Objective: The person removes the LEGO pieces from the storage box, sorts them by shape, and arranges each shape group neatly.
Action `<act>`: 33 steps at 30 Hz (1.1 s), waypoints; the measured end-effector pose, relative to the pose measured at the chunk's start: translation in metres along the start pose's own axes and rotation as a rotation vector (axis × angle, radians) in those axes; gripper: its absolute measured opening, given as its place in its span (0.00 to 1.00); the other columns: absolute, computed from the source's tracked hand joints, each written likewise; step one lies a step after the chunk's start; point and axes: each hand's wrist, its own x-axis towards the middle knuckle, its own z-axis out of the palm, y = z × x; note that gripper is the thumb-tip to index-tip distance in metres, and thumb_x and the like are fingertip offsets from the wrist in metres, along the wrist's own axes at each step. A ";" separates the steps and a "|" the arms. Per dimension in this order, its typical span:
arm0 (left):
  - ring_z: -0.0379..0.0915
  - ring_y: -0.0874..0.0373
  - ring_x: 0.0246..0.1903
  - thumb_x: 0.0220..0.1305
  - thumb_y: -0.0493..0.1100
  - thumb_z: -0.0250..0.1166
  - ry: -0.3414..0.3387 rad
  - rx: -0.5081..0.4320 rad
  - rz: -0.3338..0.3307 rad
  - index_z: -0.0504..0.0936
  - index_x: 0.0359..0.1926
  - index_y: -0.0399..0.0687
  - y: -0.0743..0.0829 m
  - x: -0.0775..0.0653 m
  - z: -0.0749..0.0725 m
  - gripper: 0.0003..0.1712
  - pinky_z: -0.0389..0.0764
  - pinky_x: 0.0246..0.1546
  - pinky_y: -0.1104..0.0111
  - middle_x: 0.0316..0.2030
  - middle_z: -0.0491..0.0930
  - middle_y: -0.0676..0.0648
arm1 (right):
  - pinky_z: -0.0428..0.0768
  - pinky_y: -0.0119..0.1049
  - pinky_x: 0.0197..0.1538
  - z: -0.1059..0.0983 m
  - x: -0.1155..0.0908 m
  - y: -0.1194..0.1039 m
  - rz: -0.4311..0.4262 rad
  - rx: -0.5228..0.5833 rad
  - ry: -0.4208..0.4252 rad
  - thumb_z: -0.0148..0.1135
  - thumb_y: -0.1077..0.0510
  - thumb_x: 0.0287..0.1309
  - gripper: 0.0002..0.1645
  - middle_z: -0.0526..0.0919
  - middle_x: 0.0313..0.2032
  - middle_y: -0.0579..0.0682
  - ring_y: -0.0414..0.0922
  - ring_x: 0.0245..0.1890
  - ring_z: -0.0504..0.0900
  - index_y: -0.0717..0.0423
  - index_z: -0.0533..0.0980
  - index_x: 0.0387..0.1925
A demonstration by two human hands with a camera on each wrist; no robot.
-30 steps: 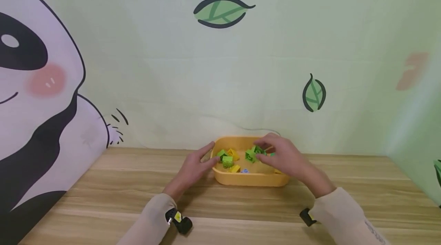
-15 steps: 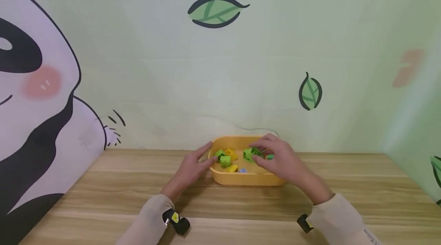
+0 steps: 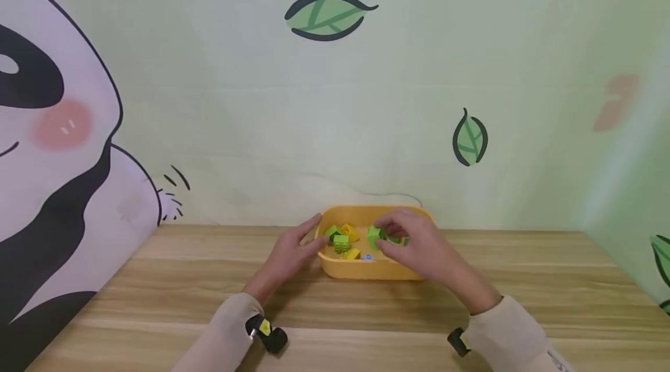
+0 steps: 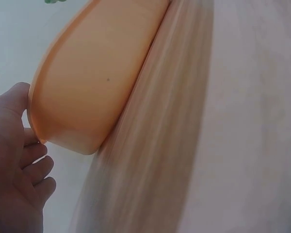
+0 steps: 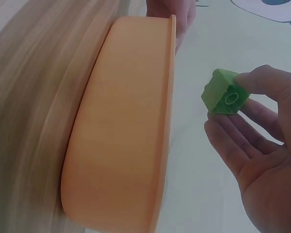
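A yellow-orange plastic bin (image 3: 348,269) stands on the wooden table, holding several toy building bricks. At its left end my left hand (image 3: 287,256) grips the rim, thumb over the edge and the other fingers outside. My right hand (image 3: 421,247) reaches over the right side of the bin. Between its thumb and fingertips it pinches a green building brick (image 5: 226,92), raised above the rim, with its hollow underside showing in the right wrist view. Green bricks (image 3: 341,242), yellow bricks (image 3: 353,254) and a blue brick (image 3: 368,257) lie inside. The right hand partly hides the bin's right end.
A pale green backdrop (image 3: 235,99) with a printed panda (image 3: 84,186) and leaves rises right behind the bin. A thin cord (image 3: 392,194) runs along it. Bare wooden tabletop (image 3: 366,314) extends in front of the bin and to both sides.
My right hand has drawn a green brick up and slightly left from the bricks in the bin's right half. The left hand keeps its place on the rim.
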 end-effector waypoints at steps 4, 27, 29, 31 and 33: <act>0.59 0.42 0.77 0.77 0.51 0.65 0.005 -0.005 0.008 0.65 0.80 0.43 0.000 0.001 0.000 0.38 0.60 0.77 0.47 0.78 0.64 0.43 | 0.89 0.42 0.48 0.002 0.000 -0.002 -0.020 0.022 0.011 0.75 0.67 0.61 0.17 0.84 0.45 0.51 0.46 0.42 0.86 0.64 0.83 0.52; 0.60 0.41 0.76 0.77 0.50 0.64 0.027 -0.014 0.035 0.66 0.79 0.42 0.000 -0.001 0.001 0.37 0.59 0.77 0.48 0.77 0.64 0.43 | 0.87 0.33 0.51 0.018 -0.003 -0.016 0.021 0.048 -0.096 0.74 0.65 0.62 0.19 0.79 0.46 0.48 0.47 0.44 0.84 0.60 0.81 0.54; 0.60 0.41 0.76 0.77 0.50 0.64 0.025 -0.011 0.037 0.66 0.80 0.42 -0.001 -0.001 0.001 0.37 0.59 0.77 0.48 0.77 0.64 0.43 | 0.87 0.35 0.51 0.021 -0.003 -0.017 0.018 0.058 -0.102 0.74 0.65 0.62 0.19 0.79 0.46 0.48 0.46 0.45 0.84 0.60 0.81 0.54; 0.60 0.41 0.76 0.78 0.50 0.64 0.021 -0.011 0.041 0.65 0.80 0.42 -0.001 -0.001 0.001 0.37 0.59 0.78 0.48 0.77 0.64 0.43 | 0.88 0.39 0.52 0.024 -0.004 -0.019 0.005 0.074 -0.105 0.74 0.66 0.62 0.19 0.79 0.47 0.48 0.46 0.45 0.84 0.61 0.80 0.53; 0.60 0.42 0.76 0.78 0.50 0.64 0.024 -0.012 0.043 0.66 0.79 0.42 -0.001 -0.002 0.001 0.37 0.59 0.78 0.49 0.77 0.64 0.43 | 0.88 0.42 0.52 0.028 -0.004 -0.020 -0.009 0.097 -0.114 0.73 0.66 0.62 0.19 0.80 0.47 0.49 0.45 0.45 0.83 0.62 0.79 0.53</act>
